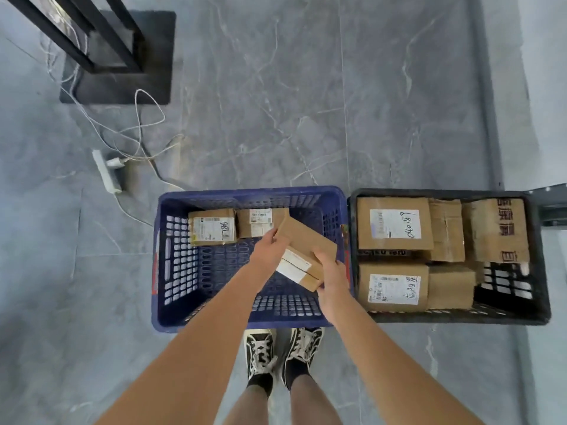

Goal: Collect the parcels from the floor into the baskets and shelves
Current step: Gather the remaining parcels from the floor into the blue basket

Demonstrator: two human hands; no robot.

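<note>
- head view, grip: the left hand (267,244) curls its fingers over the far upper edge of the held parcel (306,251); the right hand (330,279) wraps the near lower corner. both hands hold this one box, tilted, above the right half of the blue basket (171,265).
- head view, location: two small parcels (239,225) lie side by side against the far wall of the blue basket. the black basket (540,271), touching the blue one on its right, holds several larger cartons (395,223) packed close.
- risk, slip: the held parcel is tilted, with each hand on one end only; smooth cardboard and tape could let it slide out if one hand lets go early.
- risk, placement: a release from height could tip the box onto the small parcels or against the basket wall and dent a corner.
- risk, footing: white cables (144,124) and a power strip (106,171) lie on the floor to the left; a step that way could snag.
- materials: parcels are brown corrugated card, rectangular, with white printed labels; the held one appears to carry pale tape along one side, though blur limits certainty.
- materials: both baskets are rigid plastic with lattice walls and floors. the floor (306,102) is grey, veined and polished.
</note>
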